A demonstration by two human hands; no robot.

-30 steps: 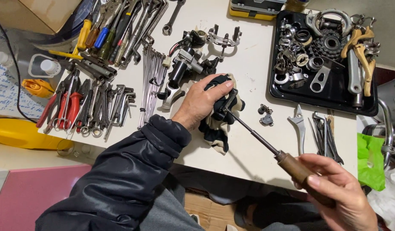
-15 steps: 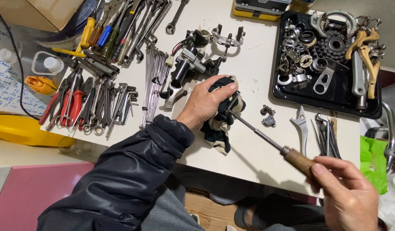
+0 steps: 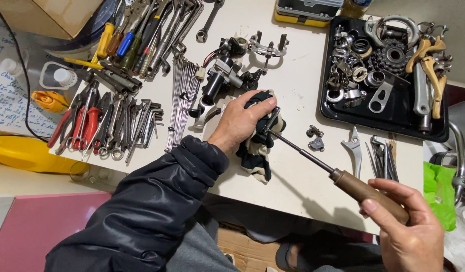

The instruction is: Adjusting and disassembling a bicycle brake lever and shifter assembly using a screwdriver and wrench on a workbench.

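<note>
My left hand (image 3: 240, 123) grips a dark metal part (image 3: 266, 120) wrapped in a black and cream striped rag (image 3: 255, 158) on the white table (image 3: 303, 85). My right hand (image 3: 411, 231) holds the brown wooden handle of a long screwdriver (image 3: 366, 190). Its metal shaft runs up and left, and the tip meets the part just under my left thumb. A dark jacket sleeve (image 3: 147, 211) covers my left arm.
Pliers and wrenches (image 3: 106, 123) lie at the left, thin metal spokes (image 3: 182, 95) beside them, black bicycle parts (image 3: 227, 75) behind my hand. A black tray (image 3: 393, 118) with several metal parts sits at the right. Small fittings (image 3: 315, 138) and tools (image 3: 378, 153) lie near it.
My right hand and the screwdriver handle have shifted a little to the right and down. My left hand stays clamped on the wrapped part.
</note>
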